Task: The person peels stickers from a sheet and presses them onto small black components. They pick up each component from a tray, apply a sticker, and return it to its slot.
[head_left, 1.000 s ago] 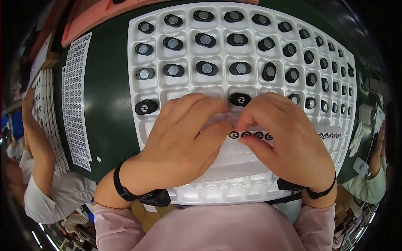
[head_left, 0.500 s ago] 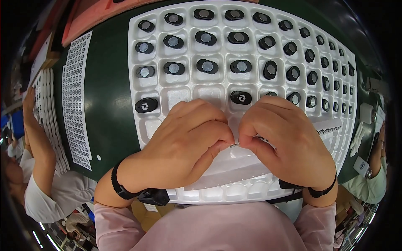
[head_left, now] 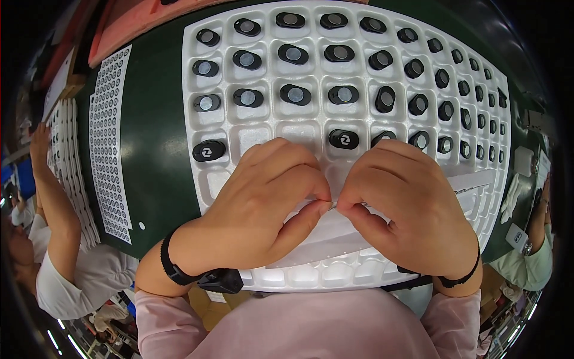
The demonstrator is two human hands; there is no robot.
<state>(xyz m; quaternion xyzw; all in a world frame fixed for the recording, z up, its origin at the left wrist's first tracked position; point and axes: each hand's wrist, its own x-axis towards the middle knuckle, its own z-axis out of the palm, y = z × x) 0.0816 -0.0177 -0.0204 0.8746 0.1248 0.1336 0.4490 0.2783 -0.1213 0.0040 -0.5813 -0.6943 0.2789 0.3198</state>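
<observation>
The left hand [head_left: 263,203] and right hand [head_left: 406,209] are meeting fingertip to fingertip over a white strip [head_left: 353,230], each grip pinched narrow on something too small to tell; the row of small dark rings showing a moment ago is now lying hidden under the fingers. Beyond them the white tray [head_left: 299,128] on the green desk [head_left: 158,149] is holding rows of black oval parts [head_left: 344,139]; sticker sheets [head_left: 107,143] are lying far left.

white label sheet w/ dot rows [head_left: 109,143] left on green table, more sheets [head_left: 60,155] beyond

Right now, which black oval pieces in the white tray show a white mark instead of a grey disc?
Two black oval pieces in the tray's fourth row: one at far left, one just above the hands.
</observation>
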